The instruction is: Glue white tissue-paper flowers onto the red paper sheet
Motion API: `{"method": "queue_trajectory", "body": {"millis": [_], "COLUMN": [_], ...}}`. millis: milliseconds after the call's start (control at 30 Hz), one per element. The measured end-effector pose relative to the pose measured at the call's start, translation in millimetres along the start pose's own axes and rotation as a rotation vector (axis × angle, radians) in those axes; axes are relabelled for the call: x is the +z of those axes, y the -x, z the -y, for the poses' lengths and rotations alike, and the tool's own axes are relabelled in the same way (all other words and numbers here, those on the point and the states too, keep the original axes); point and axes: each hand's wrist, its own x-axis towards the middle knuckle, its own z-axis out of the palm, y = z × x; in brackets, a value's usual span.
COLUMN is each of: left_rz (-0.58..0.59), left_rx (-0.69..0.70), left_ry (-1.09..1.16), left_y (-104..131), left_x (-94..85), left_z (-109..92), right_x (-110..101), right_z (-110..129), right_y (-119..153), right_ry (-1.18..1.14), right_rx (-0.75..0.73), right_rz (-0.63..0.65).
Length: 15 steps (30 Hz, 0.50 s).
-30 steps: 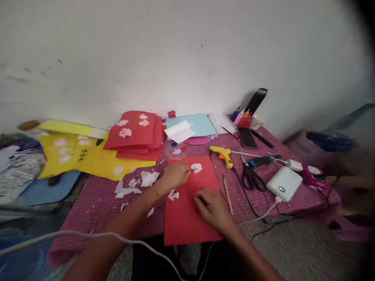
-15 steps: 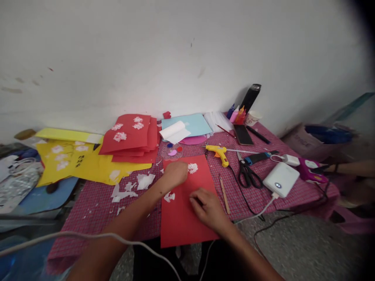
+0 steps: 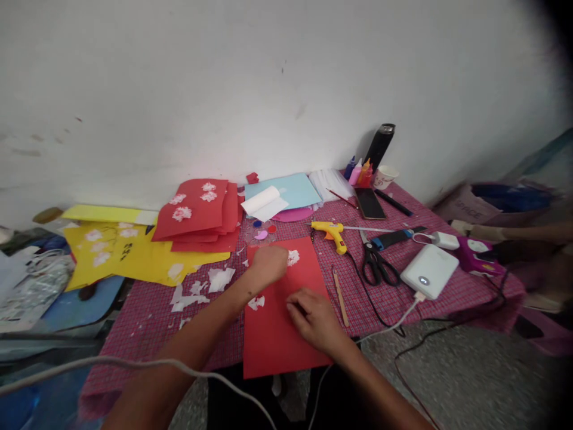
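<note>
A sheet of red paper (image 3: 286, 346) lies in front of me, with a white torn-paper flower (image 3: 293, 258) near its top and a smaller white paper piece (image 3: 256, 303) at its left side. My left hand (image 3: 270, 264) is closed over the upper left of the sheet, beside the flower; its fingertips are hidden under it, and I cannot make out what they hold. Lower on the sheet rests my right hand (image 3: 316, 316), fingers curled in towards the thumb, with nothing visible in them. Torn white paper scraps (image 3: 220, 279) lie left of the sheet.
Right of the sheet are a wooden-handled tool (image 3: 340, 298), a yellow glue gun (image 3: 331, 232), scissors (image 3: 376, 263) and a white power bank (image 3: 430, 272). Red papers (image 3: 197, 206) are stacked at the back left. A cable (image 3: 179, 362) crosses low in front. Another person's arm (image 3: 528, 233) shows at the right.
The view has shifted slightly. Both my hands keep nearly the same place and pose on the red sheet. At the right edge the other person's arm has moved.
</note>
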Motion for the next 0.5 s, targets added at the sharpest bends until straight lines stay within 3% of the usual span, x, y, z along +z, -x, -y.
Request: {"method": "queue_trajectory", "body": {"millis": [333, 500], "left_rz": [-0.002, 0.0], "left_rx": [-0.015, -0.051], "left_ry": [-0.021, -0.027], "left_y": [1, 8], "left_x": [-6.1, -13.3], "left_z": [-5, 2], "right_x": [0, -1], "right_z": [-2, -1], "right_y": [1, 2], "right_ry": [0.003, 0.01], "right_rx": [-0.008, 0.002], "right_rz": [-0.006, -0.003]}}
